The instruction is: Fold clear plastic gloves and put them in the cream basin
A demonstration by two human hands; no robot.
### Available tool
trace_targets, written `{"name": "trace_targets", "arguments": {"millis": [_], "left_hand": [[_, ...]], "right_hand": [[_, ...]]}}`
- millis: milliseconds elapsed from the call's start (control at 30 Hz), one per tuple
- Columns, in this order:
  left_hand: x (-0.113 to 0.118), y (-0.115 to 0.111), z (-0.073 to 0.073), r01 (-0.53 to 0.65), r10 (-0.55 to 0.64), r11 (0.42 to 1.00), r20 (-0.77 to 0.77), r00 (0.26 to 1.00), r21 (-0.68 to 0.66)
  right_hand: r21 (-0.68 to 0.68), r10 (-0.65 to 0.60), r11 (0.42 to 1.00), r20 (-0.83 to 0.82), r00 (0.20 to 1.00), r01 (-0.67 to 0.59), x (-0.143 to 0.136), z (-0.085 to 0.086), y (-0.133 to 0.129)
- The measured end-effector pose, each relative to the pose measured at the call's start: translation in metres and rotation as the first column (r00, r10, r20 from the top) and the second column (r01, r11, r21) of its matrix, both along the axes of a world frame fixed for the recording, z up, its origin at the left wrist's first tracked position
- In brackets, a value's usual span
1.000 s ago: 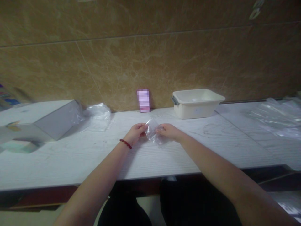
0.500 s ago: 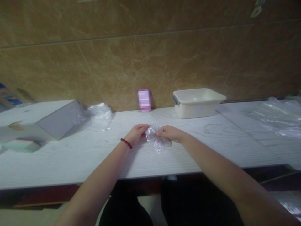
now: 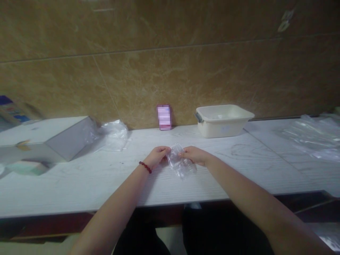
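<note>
Open tabletop (image 3: 79, 184) left and right of the hands; beyond them, a tub (image 3: 223, 120), a small box (image 3: 164, 117), a crumpled bag (image 3: 114, 134).

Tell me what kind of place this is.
Probably a small packing or sorting bench: a white tabletop against a tiled wall, loose clear plastic bags at the right, a cream plastic tub, and both hands pinching a small clear bag.

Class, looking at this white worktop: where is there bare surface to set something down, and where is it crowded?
Bare patches: between the left hand and the grey box, and between the right hand and the plastic sheets, in front of the cream tub. Crowded: the left end, with box and crumpled bag.
</note>
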State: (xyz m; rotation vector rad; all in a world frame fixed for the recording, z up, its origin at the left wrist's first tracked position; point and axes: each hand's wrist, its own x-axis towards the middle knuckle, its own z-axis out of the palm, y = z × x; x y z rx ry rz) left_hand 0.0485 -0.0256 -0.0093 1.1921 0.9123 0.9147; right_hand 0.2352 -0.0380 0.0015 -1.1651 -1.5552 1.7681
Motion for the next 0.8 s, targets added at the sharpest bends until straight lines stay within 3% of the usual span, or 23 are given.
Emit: {"name": "trace_targets", "arguments": {"millis": [133, 233, 333, 467, 567, 633, 700, 733, 800], "left_hand": [[-0.001, -0.001, 0.001, -0.025, 0.024, 1.000, 0.069, 0.997, 0.012], [-0.004, -0.001, 0.002, -0.098, 0.097, 0.995, 0.123, 0.988, 0.003], [-0.006, -0.001, 0.003, -0.183, 0.187, 0.982, 0.141, 0.972, -0.039], [-0.005, -0.001, 0.007, -0.227, 0.231, 0.973, 0.155, 0.961, -0.043], [-0.003, 0.000, 0.007, -0.249, 0.250, 0.968, 0.132, 0.959, -0.029], [-0.002, 0.002, 0.005, -0.266, 0.266, 0.964, 0.097, 0.959, -0.017], [-0.002, 0.005, 0.002, -0.278, 0.278, 0.960, 0.030, 0.960, 0.009], [-0.002, 0.006, 0.000, -0.280, 0.280, 0.960, -0.010, 0.960, 0.023], [-0.002, 0.008, -0.001, -0.277, 0.279, 0.960, -0.073, 0.957, 0.045]], "right_hand": [[-0.041, -0.061, 0.997, -0.058, 0.996, 0.059, -0.001, 0.003, -0.002], [-0.058, -0.140, 0.989, -0.156, 0.978, 0.133, -0.001, 0.017, -0.001], [-0.019, -0.196, 0.980, -0.227, 0.954, 0.197, 0.009, 0.046, 0.009], [0.130, -0.287, 0.937, -0.246, 0.926, 0.325, 0.041, 0.096, 0.036], [0.293, -0.375, 0.856, -0.214, 0.902, 0.425, 0.075, 0.128, 0.061], [0.409, -0.491, 0.756, -0.161, 0.856, 0.511, 0.100, 0.142, 0.077], [0.549, -0.669, 0.606, -0.038, 0.742, 0.575, 0.123, 0.150, 0.091], [0.610, -0.765, 0.517, 0.016, 0.644, 0.600, 0.134, 0.151, 0.097], [0.648, -0.827, 0.459, 0.061, 0.559, 0.608, 0.153, 0.150, 0.108]]}}
